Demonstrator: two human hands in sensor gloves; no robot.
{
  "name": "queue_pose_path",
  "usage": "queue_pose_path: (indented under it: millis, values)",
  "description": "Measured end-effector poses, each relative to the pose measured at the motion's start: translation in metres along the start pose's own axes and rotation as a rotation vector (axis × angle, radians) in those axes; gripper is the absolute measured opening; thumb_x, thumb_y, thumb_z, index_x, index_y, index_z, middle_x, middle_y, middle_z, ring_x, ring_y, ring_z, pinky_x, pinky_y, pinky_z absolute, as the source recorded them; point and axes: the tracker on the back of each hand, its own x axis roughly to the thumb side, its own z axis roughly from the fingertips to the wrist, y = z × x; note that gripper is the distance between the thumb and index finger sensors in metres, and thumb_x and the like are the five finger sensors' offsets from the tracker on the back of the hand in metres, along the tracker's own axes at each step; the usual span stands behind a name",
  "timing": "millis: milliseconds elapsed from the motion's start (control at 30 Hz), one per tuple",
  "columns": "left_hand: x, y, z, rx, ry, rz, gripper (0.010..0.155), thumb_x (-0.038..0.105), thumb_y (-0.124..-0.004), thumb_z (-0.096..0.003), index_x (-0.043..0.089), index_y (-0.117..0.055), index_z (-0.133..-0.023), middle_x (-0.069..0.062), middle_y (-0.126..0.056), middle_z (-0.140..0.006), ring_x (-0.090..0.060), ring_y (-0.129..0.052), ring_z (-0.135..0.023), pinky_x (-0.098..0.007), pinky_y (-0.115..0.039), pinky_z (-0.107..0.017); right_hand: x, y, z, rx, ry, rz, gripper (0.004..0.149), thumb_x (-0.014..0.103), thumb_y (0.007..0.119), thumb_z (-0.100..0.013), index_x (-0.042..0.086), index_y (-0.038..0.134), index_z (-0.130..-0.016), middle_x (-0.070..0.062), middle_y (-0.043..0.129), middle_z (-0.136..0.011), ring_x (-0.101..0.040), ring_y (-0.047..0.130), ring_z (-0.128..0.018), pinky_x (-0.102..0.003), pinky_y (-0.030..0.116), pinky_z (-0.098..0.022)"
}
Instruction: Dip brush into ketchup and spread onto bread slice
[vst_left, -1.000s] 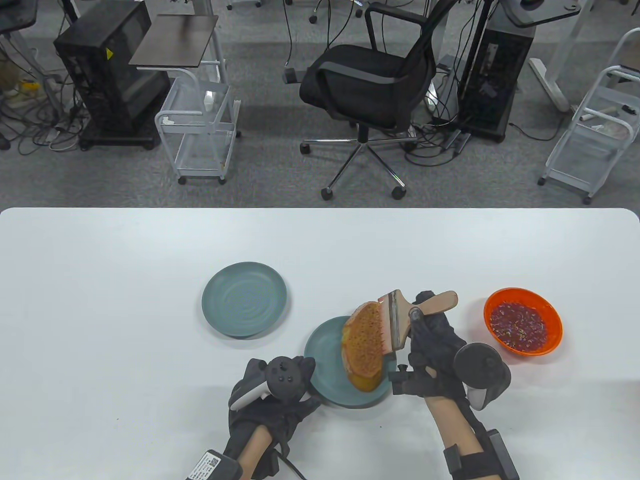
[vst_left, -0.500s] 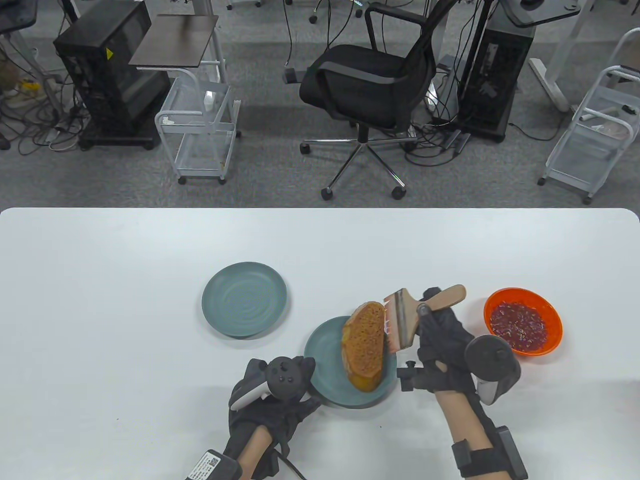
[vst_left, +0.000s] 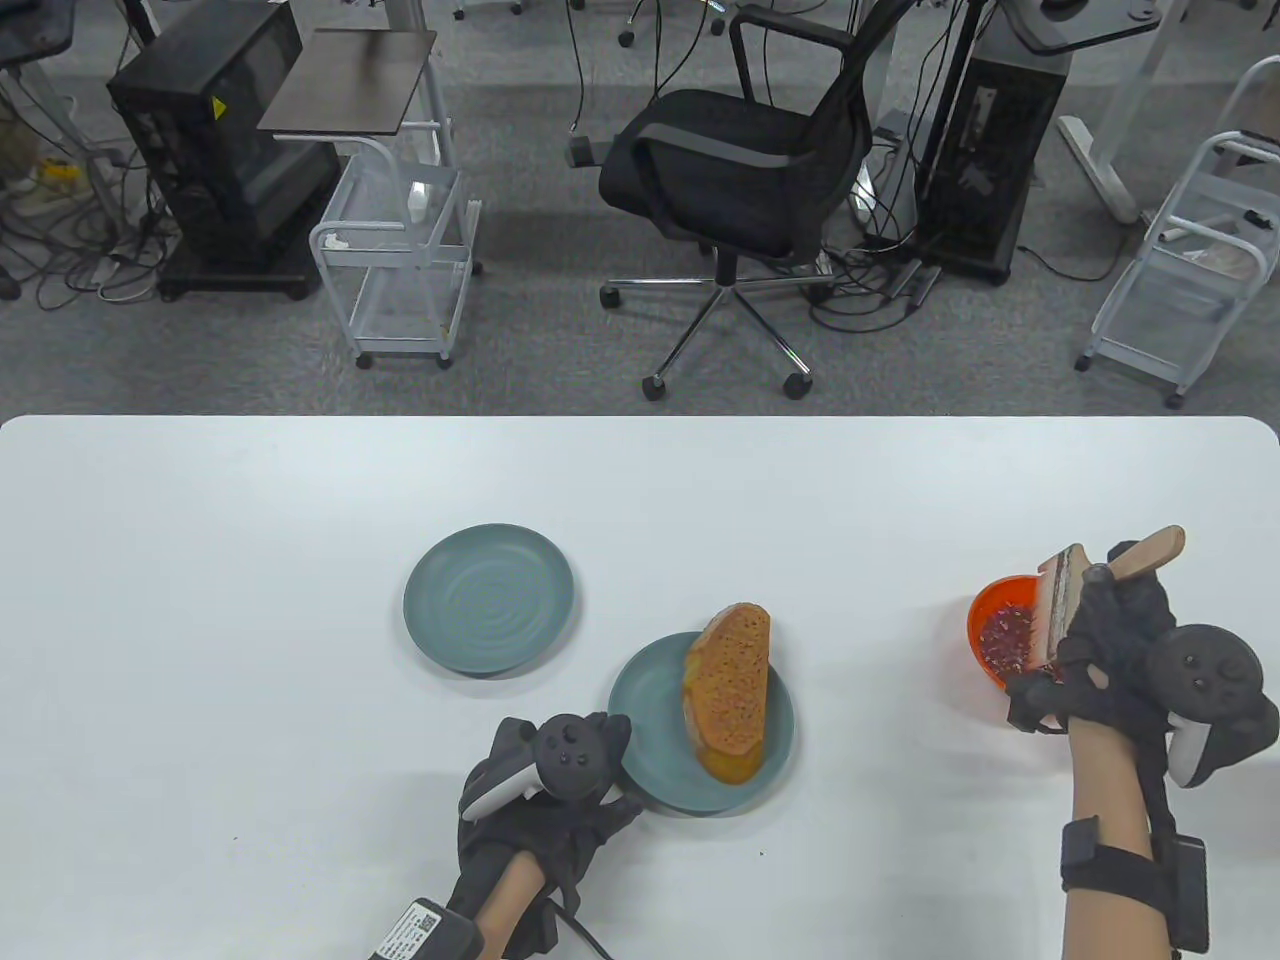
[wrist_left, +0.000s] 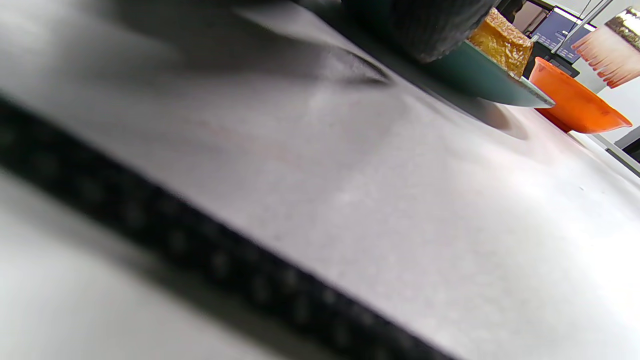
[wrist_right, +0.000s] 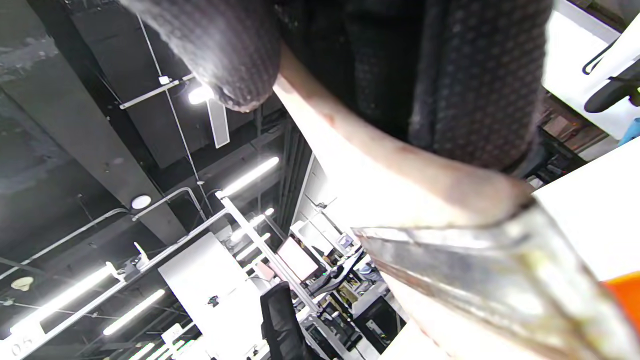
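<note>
Right hand clamped around the wooden handle of the brush, bristles hanging over the right half of the orange ketchup bowl, whether dipped into the red sauce or just above it impossible to tell; from the left wrist view, reddened bristle tips seen above the bowl rim; left hand resting on the white tabletop, fingertips at the near-left rim of the teal plate, grip state impossible to tell under the tracker; bread slice lying on that plate, far end overhanging the rim, surface orange-brown; second teal plate further left and back, apart from the first.
</note>
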Motion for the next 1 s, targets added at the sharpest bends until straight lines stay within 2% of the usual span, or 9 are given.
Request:
queue_pose_path:
  millis: [267, 700, 833, 1000]
  values:
    - [0.0, 0.0, 0.0, -0.003, -0.001, 0.004, 0.075, 0.04, -0.064, -0.0667, 0.019, -0.008, -0.113, -0.014, -0.012, -0.119, -0.038, -0.009, -0.108, -0.058, -0.019, -0.069, -0.002, 0.023, 0.001, 0.084, -0.008, 0.117, 0.05, 0.024, 0.08, -0.053, 0.0, 0.072, -0.097, -0.034, 0.08, -0.082, -0.049, 0.1, -0.059, -0.048, 0.094, -0.034]
    - [0.0, 0.0, -0.001, -0.006, -0.004, 0.009, 0.075, 0.039, -0.064, -0.0669, 0.02, -0.009, -0.113, -0.014, -0.012, -0.119, -0.038, -0.009, -0.107, -0.058, -0.018, -0.069, -0.002, 0.048, 0.005, 0.117, -0.028, 0.182, 0.05, 0.024, 0.08, -0.054, 0.001, 0.072, -0.097, -0.033, 0.08, -0.083, -0.048, 0.1, -0.06, -0.048, 0.094, -0.035]
    - [0.0, 0.0, -0.001, -0.006, -0.004, 0.009, 0.075, 0.039, -0.064, -0.0669, 0.019, -0.008, -0.113, -0.014, -0.012, -0.119, -0.038, -0.009, -0.107, -0.058, -0.018, -0.069, 0.001, 0.045, 0.007, 0.11, -0.046, 0.192, 0.05, 0.024, 0.08, -0.053, 0.001, 0.072, -0.097, -0.033, 0.081, -0.082, -0.048, 0.1, -0.059, -0.048, 0.094, -0.034]
    - [0.0, 0.0, -0.001, -0.006, -0.004, 0.009, 0.075, 0.039, -0.064, -0.0669, 0.019, -0.008, -0.113, -0.014, -0.012, -0.119, -0.038, -0.009, -0.107, -0.058, -0.018, -0.069, 0.013, 0.029, 0.006, 0.079, -0.083, 0.186, 0.05, 0.025, 0.08, -0.053, 0.001, 0.072, -0.097, -0.033, 0.081, -0.082, -0.048, 0.1, -0.06, -0.048, 0.094, -0.034]
